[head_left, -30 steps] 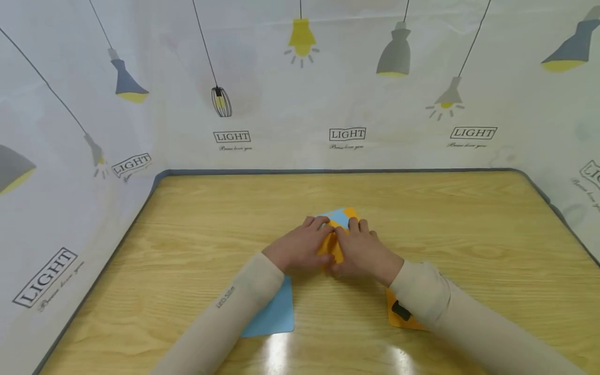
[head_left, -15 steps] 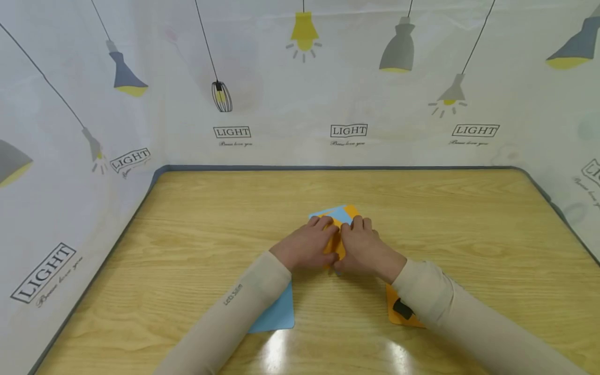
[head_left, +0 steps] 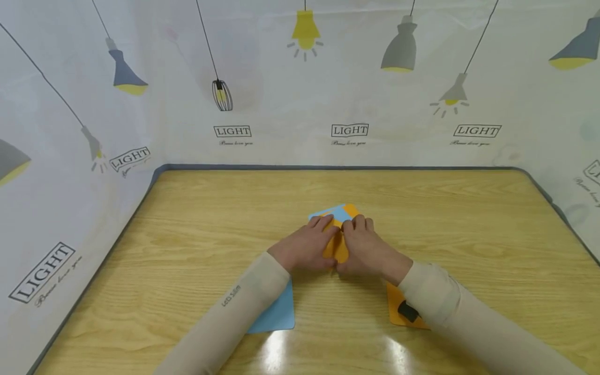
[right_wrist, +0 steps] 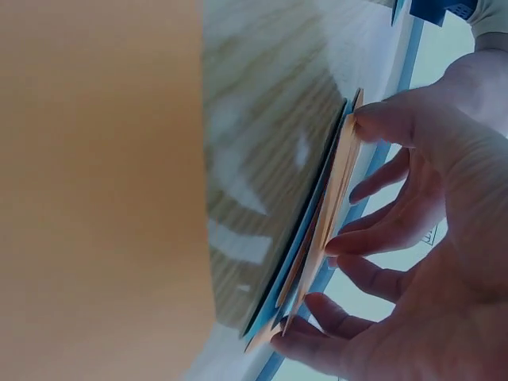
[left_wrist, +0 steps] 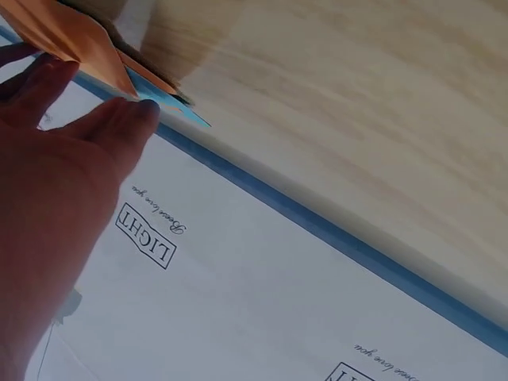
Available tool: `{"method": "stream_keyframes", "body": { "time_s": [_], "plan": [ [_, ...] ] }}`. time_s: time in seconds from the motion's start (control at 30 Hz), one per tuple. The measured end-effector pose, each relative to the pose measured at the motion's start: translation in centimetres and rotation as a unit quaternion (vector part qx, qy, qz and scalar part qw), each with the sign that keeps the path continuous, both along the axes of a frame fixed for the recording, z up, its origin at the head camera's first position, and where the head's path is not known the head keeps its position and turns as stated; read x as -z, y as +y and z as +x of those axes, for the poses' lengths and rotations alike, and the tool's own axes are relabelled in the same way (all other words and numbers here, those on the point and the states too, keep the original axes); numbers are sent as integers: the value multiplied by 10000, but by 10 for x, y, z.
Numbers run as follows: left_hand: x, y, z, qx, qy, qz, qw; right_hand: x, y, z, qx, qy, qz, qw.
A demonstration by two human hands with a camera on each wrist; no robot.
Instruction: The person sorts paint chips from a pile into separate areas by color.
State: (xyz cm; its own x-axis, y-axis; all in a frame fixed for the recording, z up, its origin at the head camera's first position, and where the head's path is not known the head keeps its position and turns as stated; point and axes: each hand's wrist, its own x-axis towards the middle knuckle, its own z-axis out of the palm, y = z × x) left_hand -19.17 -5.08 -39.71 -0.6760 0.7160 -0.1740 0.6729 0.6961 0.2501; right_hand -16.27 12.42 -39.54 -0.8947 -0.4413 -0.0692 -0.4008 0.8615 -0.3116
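Observation:
A small stack of orange and blue cards lies at mid-table, with the top orange card [head_left: 336, 249] showing between my hands. A blue card [head_left: 338, 212] and an orange corner stick out at its far end. My left hand [head_left: 304, 247] grips the stack's left side, thumb at the near end and fingers farther up. On the opposite side my right hand [head_left: 367, 250] holds the edge with bent fingers. In the right wrist view, fingertips pinch along the edge of the thin layered orange card [right_wrist: 337, 186]. The cards' undersides are hidden.
Another blue card [head_left: 276, 312] lies under the left forearm. An orange card [head_left: 395, 308] is partly covered by the right sleeve, where a black block [head_left: 408, 311] shows. A white wall sheet [head_left: 281, 104] printed with lamps borders the wooden table [head_left: 225, 208].
My right hand has shifted slightly to the right, and more of the orange card shows between the hands. The left hand has barely moved. The head view has tilted down a little.

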Motion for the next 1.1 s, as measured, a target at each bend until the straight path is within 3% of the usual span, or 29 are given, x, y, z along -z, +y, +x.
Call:
{"method": "stream_keyframes", "body": {
  "time_s": [0.2, 0.63, 0.9, 1.1],
  "plan": [
    [0, -1, -5, 92, -370, 202, 9991, -5, 8, 1, 25, -161, -305, 9994],
    [-2, 4, -7, 409, -9, 729, 9965, -4, 26, 5, -797, 521, -688, 9931],
    [-11, 20, 6, 530, 136, 839, 9950, -12, 53, 16, -1045, 356, -611, 9920],
    [-20, 40, 24, 805, -101, 436, 9957, -21, 91, 36, -1178, -62, -726, 9904]
  ]
}}
